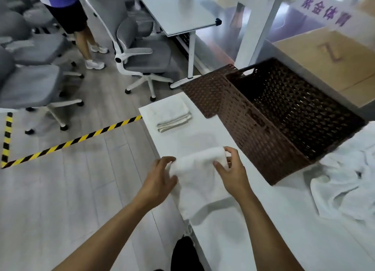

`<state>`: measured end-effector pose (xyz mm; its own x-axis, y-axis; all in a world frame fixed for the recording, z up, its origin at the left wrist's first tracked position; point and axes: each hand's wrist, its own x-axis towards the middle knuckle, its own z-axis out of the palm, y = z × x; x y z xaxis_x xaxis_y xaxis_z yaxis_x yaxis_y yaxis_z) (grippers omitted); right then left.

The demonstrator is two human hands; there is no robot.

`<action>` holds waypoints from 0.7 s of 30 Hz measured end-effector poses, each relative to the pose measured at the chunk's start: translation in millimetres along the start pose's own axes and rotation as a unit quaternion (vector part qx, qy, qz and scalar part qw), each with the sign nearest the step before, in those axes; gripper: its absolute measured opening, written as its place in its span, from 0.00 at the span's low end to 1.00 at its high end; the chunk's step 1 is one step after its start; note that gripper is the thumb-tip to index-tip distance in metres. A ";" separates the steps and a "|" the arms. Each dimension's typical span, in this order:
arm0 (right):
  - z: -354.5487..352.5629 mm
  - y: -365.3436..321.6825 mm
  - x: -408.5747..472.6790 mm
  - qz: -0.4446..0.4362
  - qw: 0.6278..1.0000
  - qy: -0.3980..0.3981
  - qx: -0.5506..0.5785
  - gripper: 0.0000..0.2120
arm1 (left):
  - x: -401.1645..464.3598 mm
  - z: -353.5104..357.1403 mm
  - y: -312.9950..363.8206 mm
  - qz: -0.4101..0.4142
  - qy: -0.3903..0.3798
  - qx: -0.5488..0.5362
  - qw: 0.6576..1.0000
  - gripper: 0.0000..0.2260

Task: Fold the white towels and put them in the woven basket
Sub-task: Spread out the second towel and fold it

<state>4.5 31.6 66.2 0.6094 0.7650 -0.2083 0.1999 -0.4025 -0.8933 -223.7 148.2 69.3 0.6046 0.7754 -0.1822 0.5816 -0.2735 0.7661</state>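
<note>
A white towel [199, 181] hangs in the air over the white table's [253, 230] left edge, held by its folded top edge. My left hand [160, 181] pinches its left corner and my right hand [231, 169] grips its right corner. A folded stack of white towels [172, 115] lies at the table's far left corner. The brown woven basket [253, 133] stands open and empty to the right of my hands, its lid [205, 90] lying flat behind it. A pile of unfolded white towels [349, 183] lies at the right.
Grey office chairs [142, 55] and a white desk [174, 13] stand beyond the table. A person [69, 11] stands at the far left. Yellow-black tape [69, 143] marks the floor. A cardboard box [334, 57] sits behind the basket.
</note>
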 end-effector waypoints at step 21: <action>89.2 50.8 193.4 -0.024 0.972 -0.102 -0.210 0.42 | 174.4 46.1 -67.4 -0.090 -0.087 0.186 0.975 0.40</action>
<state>64.2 203.9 -55.1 0.4346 0.8550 -0.2829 0.5464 -0.5000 -0.6719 -132.3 275.6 -42.5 0.5380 0.7311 -0.4197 0.8248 -0.3537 0.4411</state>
